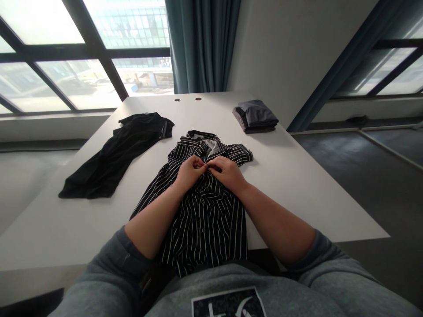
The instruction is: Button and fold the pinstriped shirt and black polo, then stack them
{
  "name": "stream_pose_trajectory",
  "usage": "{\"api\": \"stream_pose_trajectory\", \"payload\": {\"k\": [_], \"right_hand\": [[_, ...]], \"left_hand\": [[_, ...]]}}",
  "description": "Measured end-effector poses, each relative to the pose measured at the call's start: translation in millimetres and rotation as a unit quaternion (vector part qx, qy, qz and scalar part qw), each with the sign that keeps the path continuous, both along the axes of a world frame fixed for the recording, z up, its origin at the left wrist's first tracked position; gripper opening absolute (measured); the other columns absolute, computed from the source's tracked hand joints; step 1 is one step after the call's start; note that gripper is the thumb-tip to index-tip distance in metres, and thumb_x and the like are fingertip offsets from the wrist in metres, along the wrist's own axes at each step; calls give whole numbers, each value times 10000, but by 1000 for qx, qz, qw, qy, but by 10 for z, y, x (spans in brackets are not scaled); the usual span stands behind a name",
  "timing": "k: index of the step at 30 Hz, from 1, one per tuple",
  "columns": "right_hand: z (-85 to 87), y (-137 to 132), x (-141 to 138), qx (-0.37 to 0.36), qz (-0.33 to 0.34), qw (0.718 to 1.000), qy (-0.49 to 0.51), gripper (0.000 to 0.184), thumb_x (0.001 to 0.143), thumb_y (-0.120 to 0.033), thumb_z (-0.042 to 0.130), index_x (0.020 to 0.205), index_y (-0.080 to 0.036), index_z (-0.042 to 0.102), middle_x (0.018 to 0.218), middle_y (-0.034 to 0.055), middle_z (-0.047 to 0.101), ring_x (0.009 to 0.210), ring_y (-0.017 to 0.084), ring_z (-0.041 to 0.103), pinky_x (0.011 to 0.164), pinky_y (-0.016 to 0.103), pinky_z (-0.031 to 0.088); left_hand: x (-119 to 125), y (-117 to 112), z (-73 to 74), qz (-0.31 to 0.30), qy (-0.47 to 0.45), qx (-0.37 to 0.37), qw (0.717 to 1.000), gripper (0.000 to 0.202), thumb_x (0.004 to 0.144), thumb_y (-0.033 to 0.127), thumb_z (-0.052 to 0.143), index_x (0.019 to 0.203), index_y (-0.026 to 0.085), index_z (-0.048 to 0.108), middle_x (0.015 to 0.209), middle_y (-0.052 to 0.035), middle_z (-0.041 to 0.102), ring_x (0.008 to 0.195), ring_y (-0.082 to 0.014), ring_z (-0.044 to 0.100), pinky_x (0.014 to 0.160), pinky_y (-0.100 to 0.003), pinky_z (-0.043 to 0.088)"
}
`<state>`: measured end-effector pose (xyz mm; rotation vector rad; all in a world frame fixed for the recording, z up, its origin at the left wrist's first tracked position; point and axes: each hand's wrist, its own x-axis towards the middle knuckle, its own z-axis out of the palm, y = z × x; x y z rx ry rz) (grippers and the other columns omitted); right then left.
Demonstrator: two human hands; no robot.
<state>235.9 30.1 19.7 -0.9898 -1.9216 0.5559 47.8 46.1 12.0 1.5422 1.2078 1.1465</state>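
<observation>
"What was the left hand doing?"
"It pinched the front of the striped shirt, just below the collar."
"And the right hand?"
"Pinching the same front, right beside the left."
"Where was the shirt?"
"On the desk, reaching past the near edge, a black garment to its left, folded clothes farther back right."

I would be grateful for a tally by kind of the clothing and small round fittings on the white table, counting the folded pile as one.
Striped shirt: 1
Black garment, lying unfolded: 1
Folded pile: 1 (pieces within it cannot be counted surely)
Small round fittings: 2
Total: 5
</observation>
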Motion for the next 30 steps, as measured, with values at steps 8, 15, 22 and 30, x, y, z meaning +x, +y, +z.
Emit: {"api": "stream_pose_trajectory", "payload": {"k": [8,15,22,30], "right_hand": [[-9,-7,11,-22,-2,999,44,108,860,-230,689,932,-269,759,924,30,714,819,213,639,805,375,544],[-92,19,-10,-91,-11,990,108,119,834,-280,740,946,-242,745,903,20,736,818,201,680,786,352,564],[-97,14,14,-41,-25,995,83,86,841,-257,751,915,-215,765,884,21,745,788,177,679,750,316,561],[-98,5,-3,-2,3,999,46,86,870,-185,709,926,-222,763,928,23,744,848,180,684,770,311,561]], "left_hand": [[14,23,-104,-49,-112,-70,990,286,731,343,829,830,192,608,674,43,614,594,-94,551,586,-226,411],[43,15,-103,-59,-167,-90,980,347,699,358,862,850,190,599,700,55,602,615,-77,559,615,-218,445],[43,14,-73,-68,-225,-167,958,443,621,350,928,878,177,611,713,46,629,636,-78,596,654,-216,492],[49,13,-117,-79,-182,-153,968,279,749,296,839,913,166,654,730,33,623,646,-79,581,658,-216,499]]}}
